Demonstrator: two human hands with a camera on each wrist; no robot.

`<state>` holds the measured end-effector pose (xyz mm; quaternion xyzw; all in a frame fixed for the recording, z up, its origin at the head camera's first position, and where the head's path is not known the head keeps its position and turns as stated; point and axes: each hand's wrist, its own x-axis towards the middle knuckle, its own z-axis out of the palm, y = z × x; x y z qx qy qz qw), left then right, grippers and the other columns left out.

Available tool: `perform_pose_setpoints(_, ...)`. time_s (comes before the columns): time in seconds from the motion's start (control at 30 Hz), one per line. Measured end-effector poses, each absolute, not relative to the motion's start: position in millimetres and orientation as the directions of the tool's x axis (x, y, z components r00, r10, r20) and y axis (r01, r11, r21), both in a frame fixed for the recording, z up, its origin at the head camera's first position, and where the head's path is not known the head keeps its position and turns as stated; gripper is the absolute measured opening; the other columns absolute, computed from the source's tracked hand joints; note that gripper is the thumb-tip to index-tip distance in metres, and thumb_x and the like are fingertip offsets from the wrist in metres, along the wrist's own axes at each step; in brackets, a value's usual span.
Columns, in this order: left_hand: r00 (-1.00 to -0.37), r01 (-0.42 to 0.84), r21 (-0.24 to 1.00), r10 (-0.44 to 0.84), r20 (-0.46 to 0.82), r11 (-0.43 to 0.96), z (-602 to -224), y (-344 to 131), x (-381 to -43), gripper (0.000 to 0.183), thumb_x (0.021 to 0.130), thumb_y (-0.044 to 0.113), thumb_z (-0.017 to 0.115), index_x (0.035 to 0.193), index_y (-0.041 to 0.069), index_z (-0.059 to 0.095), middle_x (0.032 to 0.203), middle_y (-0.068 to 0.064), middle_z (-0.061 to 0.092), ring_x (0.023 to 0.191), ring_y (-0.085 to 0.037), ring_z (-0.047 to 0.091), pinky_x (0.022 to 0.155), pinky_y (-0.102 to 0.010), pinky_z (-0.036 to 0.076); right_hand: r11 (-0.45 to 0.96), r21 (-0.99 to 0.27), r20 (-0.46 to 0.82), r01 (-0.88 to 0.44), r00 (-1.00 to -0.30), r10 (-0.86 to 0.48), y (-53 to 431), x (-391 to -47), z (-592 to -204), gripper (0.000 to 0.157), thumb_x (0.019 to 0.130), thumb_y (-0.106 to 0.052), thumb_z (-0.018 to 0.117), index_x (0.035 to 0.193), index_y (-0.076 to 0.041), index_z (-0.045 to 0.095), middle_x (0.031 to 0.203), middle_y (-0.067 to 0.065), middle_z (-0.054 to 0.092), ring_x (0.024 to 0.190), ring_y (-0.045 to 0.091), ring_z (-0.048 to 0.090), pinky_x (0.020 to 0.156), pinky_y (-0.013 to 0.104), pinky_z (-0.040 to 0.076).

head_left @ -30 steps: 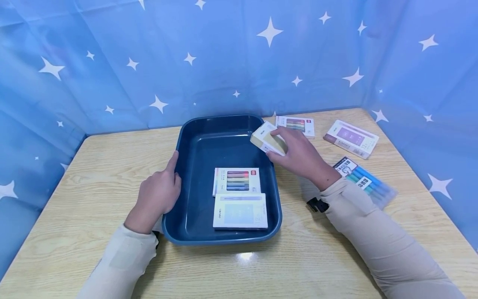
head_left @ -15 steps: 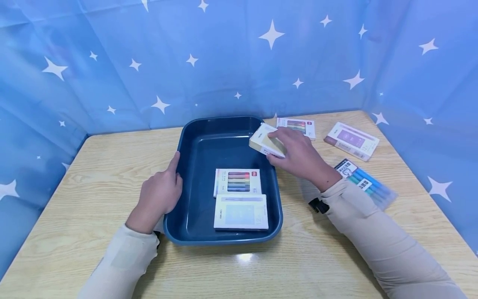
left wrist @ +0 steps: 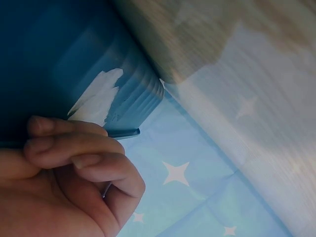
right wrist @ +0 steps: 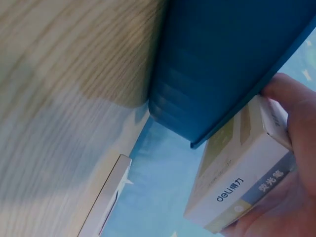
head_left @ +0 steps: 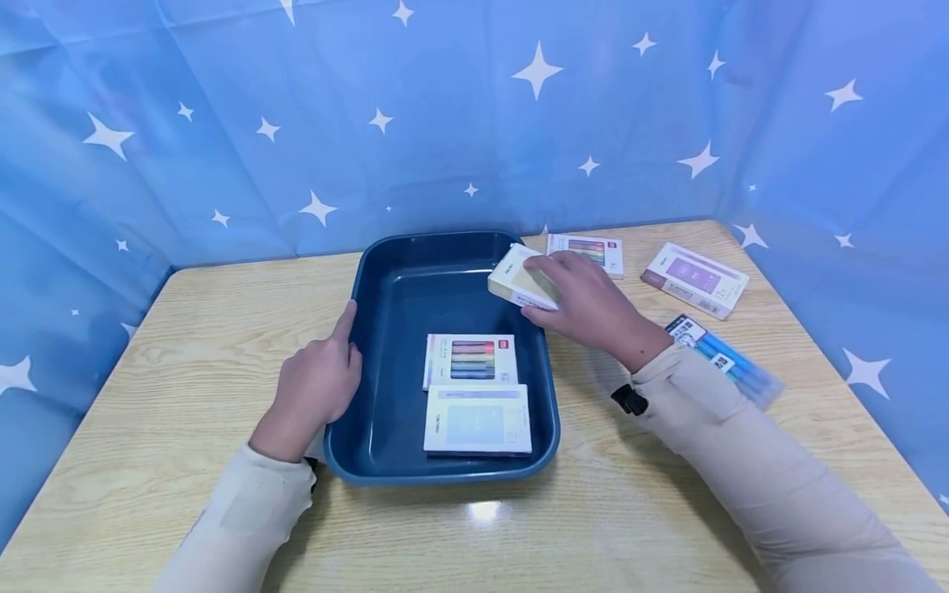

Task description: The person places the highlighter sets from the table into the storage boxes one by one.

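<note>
A deep blue tray [head_left: 415, 321] stands on the table, with my left hand [head_left: 315, 387] at its left rim. There the index finger lies extended along the rim, and the other fingers curl beside the outer wall [left wrist: 98, 39]. My right hand [head_left: 589, 301] grips a white and yellow box of highlighters [head_left: 511, 276], tilted over the tray's right rim. The right wrist view shows the box's printed end [right wrist: 242, 182] close to the rim. Inside the tray lie a box of coloured pens [head_left: 474, 361] and, nearer, a white box with a pale blue panel [head_left: 478, 420].
Right of the tray, on the wooden table [head_left: 222, 329], lie another box of coloured pens [head_left: 604, 255], a white box with a purple panel [head_left: 693, 280] and a clear pack of blue pens [head_left: 730, 362]. A blue starred curtain [head_left: 445, 107] surrounds the table's back and sides.
My right hand has shifted slightly left with the highlighter box, a little further over the tray. My left hand stays at the rim.
</note>
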<state>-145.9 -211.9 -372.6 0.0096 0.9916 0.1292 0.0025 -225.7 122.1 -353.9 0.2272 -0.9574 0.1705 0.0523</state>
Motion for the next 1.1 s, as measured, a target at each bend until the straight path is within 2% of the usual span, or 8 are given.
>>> perform_pose_setpoints(0.13, -1.000, 0.018, 0.255, 0.018, 0.002, 0.967, -373.0, -212.0, -146.5, 0.058, 0.096, 0.024, 0.032, 0.150, 0.018, 0.010, 0.048, -0.003, 0.043, 0.036, -0.018, 0.041, 0.037, -0.029, 0.031, 0.845, -0.285, 0.176, -0.452, -0.892, -0.417, 119.1, -227.8, -353.1, 0.062, 0.081, -0.046, 0.064, 0.135, -0.021, 0.045, 0.135, 0.014, 0.045, 0.123, 0.033, 0.042, 0.099, 0.051, 0.037)
perform_pose_setpoints(0.57, -1.000, 0.012, 0.255, 0.013, -0.002, 0.967, -374.7, -212.2, -147.0, 0.058, 0.096, 0.024, 0.032, 0.150, 0.019, 0.009, 0.048, -0.004, 0.043, 0.037, -0.018, 0.041, 0.037, -0.029, 0.032, 0.829, -0.283, 0.205, -0.483, -0.874, -0.440, 103.7, -232.0, -351.6, 0.064, 0.075, -0.046, 0.070, 0.130, -0.019, 0.050, 0.135, 0.010, 0.048, 0.124, 0.031, 0.043, 0.104, 0.053, 0.030)
perform_pose_setpoints(1.1, -1.000, 0.005, 0.259, 0.008, -0.010, 0.966, -374.3, -211.5, -147.9, 0.059, 0.096, 0.024, 0.032, 0.150, 0.020, 0.008, 0.047, -0.003, 0.043, 0.037, -0.018, 0.041, 0.037, -0.029, 0.032, 0.795, -0.235, 0.246, -0.560, -0.825, -0.509, 80.3, -235.2, -354.0, 0.064, 0.076, -0.048, 0.068, 0.130, -0.019, 0.050, 0.133, 0.007, 0.050, 0.119, 0.028, 0.046, 0.093, 0.048, 0.037)
